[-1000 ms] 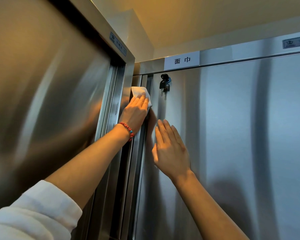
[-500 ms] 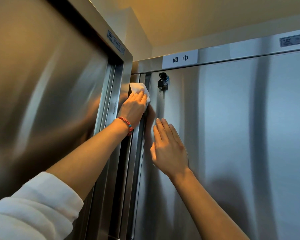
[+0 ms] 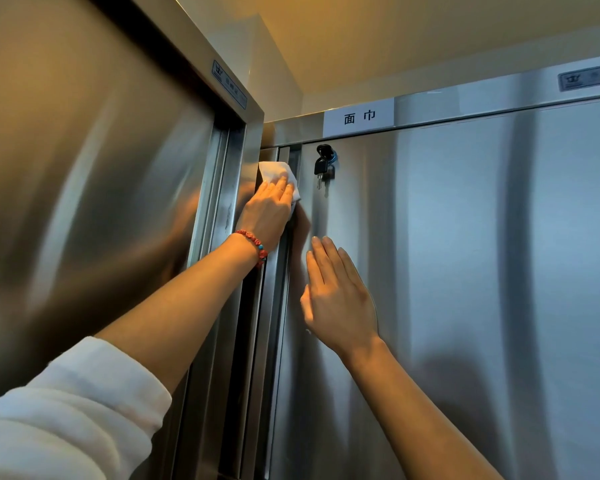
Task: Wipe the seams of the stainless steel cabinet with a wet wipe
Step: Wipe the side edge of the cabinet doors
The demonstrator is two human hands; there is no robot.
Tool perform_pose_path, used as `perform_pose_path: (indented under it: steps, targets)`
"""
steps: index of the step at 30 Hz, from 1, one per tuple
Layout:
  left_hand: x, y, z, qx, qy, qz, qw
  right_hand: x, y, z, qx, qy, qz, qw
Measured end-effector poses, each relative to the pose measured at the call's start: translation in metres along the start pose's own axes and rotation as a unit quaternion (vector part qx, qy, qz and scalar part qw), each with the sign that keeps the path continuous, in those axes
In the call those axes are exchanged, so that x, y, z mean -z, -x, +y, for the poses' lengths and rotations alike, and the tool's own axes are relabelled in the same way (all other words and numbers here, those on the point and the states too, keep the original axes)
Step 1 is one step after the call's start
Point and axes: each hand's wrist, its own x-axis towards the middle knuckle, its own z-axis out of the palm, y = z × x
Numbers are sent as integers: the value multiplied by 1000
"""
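Landmark: the keys [image 3: 323, 169] hanging in the door lock.

- Wet wipe [image 3: 274, 173]: just left of the keys, pressed onto the vertical seam [image 3: 284, 271] near the top of the cabinet door [image 3: 465, 271], where the cleaning pass is likely underway.
- Your left hand [image 3: 269, 211]: below-left of the keys, fingers extended flat over the wipe, pressing rather than pinching, probably to work it into the gap.
- Your right hand [image 3: 340, 296]: below the keys, fingers straight, palm flat on the door, seemingly steadying it.
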Motion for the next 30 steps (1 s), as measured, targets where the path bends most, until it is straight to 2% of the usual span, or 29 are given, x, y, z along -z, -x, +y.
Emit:
perform_pose_path:
  steps: [7,16,30]
  targets:
    - [2,-15,0,11,-36,-2,999,0,0,0,1,-2,20,1000]
    - [1,-17,-4,-21,-80,1,997,1,0,0,-3,-3,1,1000]
    - [1,-25,-7,-17,-68,5,998,0,0,0,-3,3,1,1000]
